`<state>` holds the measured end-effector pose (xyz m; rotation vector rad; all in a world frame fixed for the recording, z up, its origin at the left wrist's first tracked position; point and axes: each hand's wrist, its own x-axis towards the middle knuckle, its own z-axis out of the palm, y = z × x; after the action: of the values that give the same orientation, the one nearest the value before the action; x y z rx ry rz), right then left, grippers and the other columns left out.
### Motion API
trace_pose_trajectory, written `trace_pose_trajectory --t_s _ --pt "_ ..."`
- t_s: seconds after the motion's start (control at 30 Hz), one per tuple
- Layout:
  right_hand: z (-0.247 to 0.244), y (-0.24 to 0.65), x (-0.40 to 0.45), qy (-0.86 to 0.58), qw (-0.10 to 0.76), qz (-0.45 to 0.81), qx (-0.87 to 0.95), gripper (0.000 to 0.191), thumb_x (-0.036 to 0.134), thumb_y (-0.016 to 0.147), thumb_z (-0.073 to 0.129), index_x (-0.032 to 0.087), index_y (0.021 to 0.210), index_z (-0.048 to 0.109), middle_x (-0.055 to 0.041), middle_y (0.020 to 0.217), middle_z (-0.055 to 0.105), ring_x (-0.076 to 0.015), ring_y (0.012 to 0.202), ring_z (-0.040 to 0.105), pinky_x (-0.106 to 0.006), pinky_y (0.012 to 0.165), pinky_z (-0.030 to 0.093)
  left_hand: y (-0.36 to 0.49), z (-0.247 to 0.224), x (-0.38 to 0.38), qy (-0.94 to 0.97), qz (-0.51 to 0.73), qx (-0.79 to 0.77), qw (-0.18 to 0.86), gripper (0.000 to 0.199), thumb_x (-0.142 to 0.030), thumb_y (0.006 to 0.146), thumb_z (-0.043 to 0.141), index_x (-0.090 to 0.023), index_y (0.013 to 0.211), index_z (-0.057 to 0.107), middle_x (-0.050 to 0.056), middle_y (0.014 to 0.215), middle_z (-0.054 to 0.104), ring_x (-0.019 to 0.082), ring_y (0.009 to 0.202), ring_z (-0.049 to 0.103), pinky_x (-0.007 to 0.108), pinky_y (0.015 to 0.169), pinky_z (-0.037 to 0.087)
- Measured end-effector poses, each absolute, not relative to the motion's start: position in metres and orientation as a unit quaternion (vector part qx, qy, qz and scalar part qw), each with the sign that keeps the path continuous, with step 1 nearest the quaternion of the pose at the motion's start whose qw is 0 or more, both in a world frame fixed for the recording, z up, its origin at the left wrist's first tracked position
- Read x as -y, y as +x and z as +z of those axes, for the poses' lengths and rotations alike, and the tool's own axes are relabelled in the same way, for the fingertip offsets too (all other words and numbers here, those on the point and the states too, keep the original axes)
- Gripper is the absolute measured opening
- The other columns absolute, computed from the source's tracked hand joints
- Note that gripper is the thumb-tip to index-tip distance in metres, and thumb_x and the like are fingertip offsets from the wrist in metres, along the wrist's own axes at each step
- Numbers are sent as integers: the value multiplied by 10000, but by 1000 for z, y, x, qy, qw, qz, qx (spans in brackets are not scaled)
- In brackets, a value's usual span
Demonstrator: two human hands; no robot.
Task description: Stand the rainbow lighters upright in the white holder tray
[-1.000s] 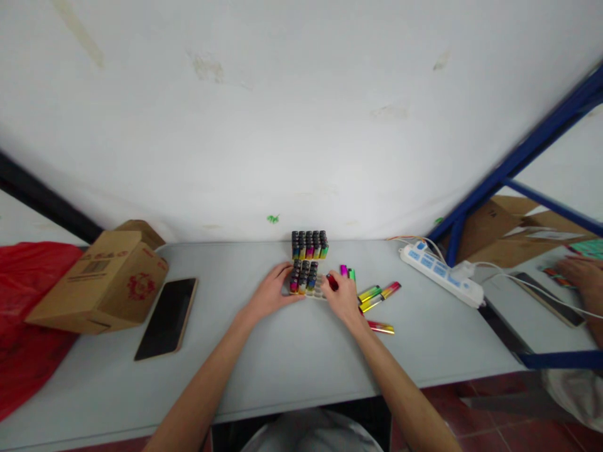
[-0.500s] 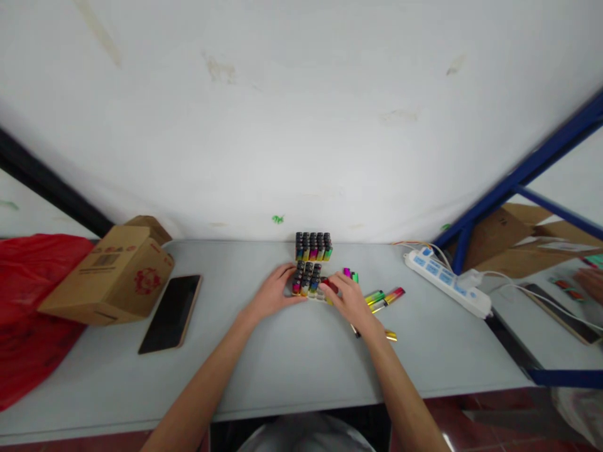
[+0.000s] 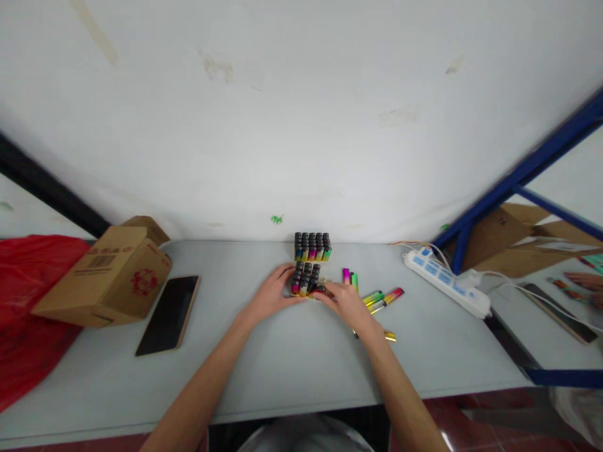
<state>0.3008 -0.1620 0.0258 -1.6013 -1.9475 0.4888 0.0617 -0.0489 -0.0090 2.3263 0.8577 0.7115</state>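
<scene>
Upright lighters [image 3: 305, 276] with black tops stand in rows in a small pale tray [image 3: 325, 277], whose right part shows between the rows and my right hand. My left hand [image 3: 274, 294] grips the tray's left side, thumb along the near edge and fingers round the back corner. At the near right of the rows, my right hand [image 3: 343, 302] pinches a lighter [image 3: 320, 290], which is tilted, its black top against the others. The fingers hide most of it. Just behind stands a second block of upright lighters [image 3: 313, 247].
Loose lighters [image 3: 377, 300] lie right of my right hand. A power strip [image 3: 447, 282] with cables is farther right, by a blue frame [image 3: 464, 242]. At left are a phone [image 3: 168, 315], a cardboard box [image 3: 106, 276] and a red bag [image 3: 38, 314]. Another person's hand [image 3: 586, 281] shows far right.
My right hand has lowered slightly toward the tray's near side, and the lighter in it now lies tilted against the rows. My left hand stays on the tray.
</scene>
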Motion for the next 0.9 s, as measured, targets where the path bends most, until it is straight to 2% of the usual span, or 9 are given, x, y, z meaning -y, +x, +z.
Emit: trace_pose_trajectory --t_s 0.17,0.27,0.37,0.47,0.57,0.73,0.9 --pt "25 288 161 -624 264 127 724 428 600 1084 565 245 900 719 -80 853 773 -240 751 681 -313 727 446 62 -8 49 866 271 -314 279 717 -576 846 862 -227 1433 641 141 1529 621 354 1437 583 536 1266 463" --pt "25 291 161 -634 265 124 716 483 660 1052 588 250 829 712 -55 748 734 -227 702 648 -306 706 423 62 -9 49 864 275 -314 280 727 -583 840 867 -224 1433 645 148 1524 627 356 1424 593 539 1258 471" --pt "26 308 161 -665 295 105 679 545 657 1097 475 244 824 701 -42 686 680 -228 686 622 -312 698 413 62 -12 48 866 273 -315 277 745 -594 831 874 -226 1435 643 150 1528 625 357 1424 593 540 1255 472" --pt "19 337 161 -716 337 59 608 515 571 1133 394 218 930 709 -77 811 716 -238 745 639 -336 743 451 62 -14 47 868 267 -319 271 756 -623 828 868 -211 1423 648 161 1530 620 362 1427 591 550 1259 465" --pt "4 362 163 -763 334 19 553 421 490 1098 452 165 1112 719 -133 960 738 -274 860 678 -383 835 509 61 -16 46 870 263 -321 265 765 -629 827 867 -203 1423 647 165 1531 618 368 1430 587 553 1264 462" --pt "-14 372 166 -785 277 13 554 374 366 1027 572 139 1292 704 -152 1036 757 -314 997 705 -428 923 536 61 -14 46 873 262 -319 262 759 -595 829 879 -215 1439 637 151 1533 621 362 1441 582 536 1268 464" --pt "-8 362 161 -792 250 48 555 389 324 1025 601 140 1353 703 -138 1027 789 -308 968 724 -413 929 534 61 -14 46 871 263 -318 266 769 -593 826 883 -200 1442 641 165 1537 618 367 1436 588 537 1266 465"
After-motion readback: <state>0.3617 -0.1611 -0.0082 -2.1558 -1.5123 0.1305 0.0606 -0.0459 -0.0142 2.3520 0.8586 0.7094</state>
